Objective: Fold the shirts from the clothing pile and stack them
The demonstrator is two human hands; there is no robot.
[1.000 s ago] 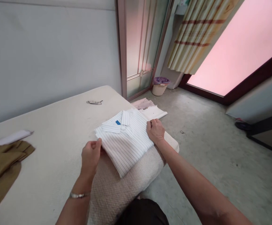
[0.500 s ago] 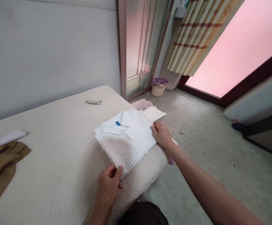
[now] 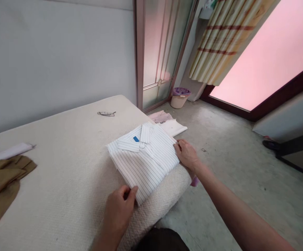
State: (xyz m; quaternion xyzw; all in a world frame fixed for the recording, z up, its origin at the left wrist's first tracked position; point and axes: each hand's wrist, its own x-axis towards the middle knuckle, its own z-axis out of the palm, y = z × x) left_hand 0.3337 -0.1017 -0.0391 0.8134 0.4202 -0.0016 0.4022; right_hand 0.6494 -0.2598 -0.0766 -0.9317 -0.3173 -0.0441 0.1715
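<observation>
A folded white shirt [image 3: 143, 164] with dark stripes lies at the corner of a cream-covered bed [image 3: 70, 181]. Its collar faces up toward the far side, with a blue label [image 3: 136, 139] inside the neck. My left hand [image 3: 121, 205] pinches the near left corner of the shirt between thumb and fingers. On the right side edge, my right hand [image 3: 186, 153] has its fingers curled over the fabric, gripping it. The undersides of the folds are hidden.
Glasses [image 3: 106, 114] rest farther back on the bed. Brown clothing [image 3: 5, 188] and a pale rolled cloth [image 3: 12, 151] lie at left. Beyond the shirt are white and pink cloths [image 3: 173, 127]. A lined bin [image 3: 179, 98] stands on the floor by the glass door [image 3: 158, 52].
The view has shifted slightly, so everything sits a little farther right. Both hands stay at the same edges of the shirt, which keeps its folded shape.
</observation>
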